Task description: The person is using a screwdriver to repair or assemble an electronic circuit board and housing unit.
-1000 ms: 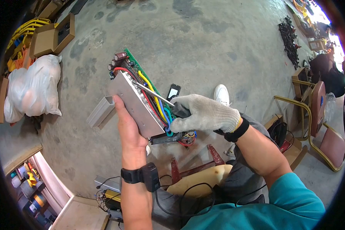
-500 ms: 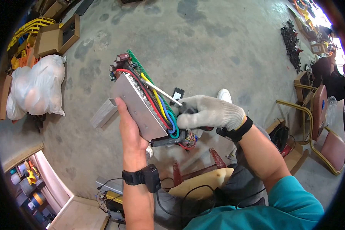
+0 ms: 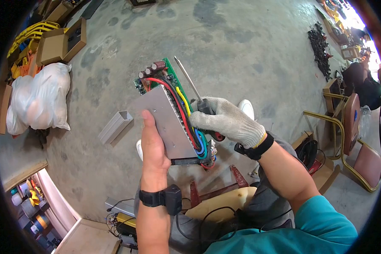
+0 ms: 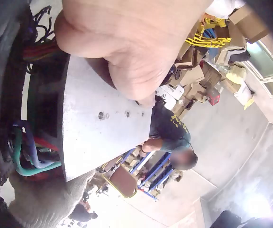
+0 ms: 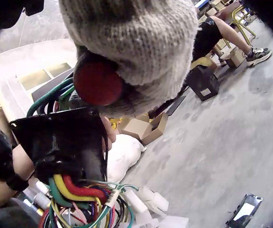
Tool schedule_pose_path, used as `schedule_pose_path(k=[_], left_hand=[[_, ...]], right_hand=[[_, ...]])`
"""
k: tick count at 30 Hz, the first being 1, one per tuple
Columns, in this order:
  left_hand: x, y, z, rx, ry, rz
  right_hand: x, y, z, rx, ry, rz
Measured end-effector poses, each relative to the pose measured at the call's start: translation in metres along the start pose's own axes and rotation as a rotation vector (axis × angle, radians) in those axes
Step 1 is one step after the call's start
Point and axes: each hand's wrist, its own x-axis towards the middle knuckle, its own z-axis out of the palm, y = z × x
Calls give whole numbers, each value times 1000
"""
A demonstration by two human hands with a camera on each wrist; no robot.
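My bare left hand (image 3: pixel 153 146) holds a motor-controller-like circuit board (image 3: pixel 168 70) by its flat aluminium plate (image 3: pixel 167 127), the thumb lying on the plate. In the left wrist view the plate (image 4: pixel 103 126) shows small screw holes. Thick red, yellow, blue and green wires (image 3: pixel 203 149) run along the board's right side. My gloved right hand (image 3: pixel 228 118) grips a screwdriver (image 3: pixel 190 79) at the board's right edge, its shaft pointing up past the board. The right wrist view shows the red handle end (image 5: pixel 97 83), with the black end cover (image 5: pixel 67 135) and connector wires below.
A ribbed aluminium housing (image 3: pixel 115 126) lies on the floor left of the board. White plastic bags (image 3: pixel 42 99) and an open cardboard box (image 3: pixel 65 45) are farther left. A wooden stool (image 3: pixel 222 199) stands between my legs; a chair (image 3: pixel 352 122) is at the right.
The screwdriver tip has come away from the wires by the plate's edge and swung to point up beyond the board. The board has shifted to the right in my left hand.
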Motion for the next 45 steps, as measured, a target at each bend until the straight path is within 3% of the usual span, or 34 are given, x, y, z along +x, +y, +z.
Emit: schedule_pose_path(k=[7, 10, 13, 16, 19, 21, 22, 27, 29, 37, 39, 41, 45], left_hand=[[4, -13, -7, 144, -30, 92], [5, -10, -9, 175, 24, 127], [9, -6, -13, 133, 65, 113], [16, -12, -25, 16, 101, 103], [19, -24, -31, 98, 51, 85], [20, -32, -24, 190, 124, 66], [19, -31, -20, 183, 140, 81], [16, -26, -16, 190, 98, 56], [14, -23, -14, 212, 111, 60], [5, -13, -6, 268, 199, -17], [3, -7, -5, 230, 69, 24], [0, -2, -3, 224, 65, 20], [-1, -3, -2, 212, 89, -38]], right_hand=[[2, 8, -2, -107, 12, 1], [-3, -4, 0, -22, 1, 51], [-11, -22, 4, 48, 75, -24], [-7, -9, 0, 8, 27, -38], [-8, -15, 15, 51, -6, -47], [-5, -10, 10, -172, 67, 77], [-4, -4, 11, -36, 64, 32], [-1, 3, 14, -23, 43, 29], [5, 13, 16, 116, 83, -71], [4, 6, 14, -28, 63, 16], [5, 10, 11, -19, 77, 33], [7, 16, 11, 98, 41, -27], [6, 19, 6, 94, -31, 27]])
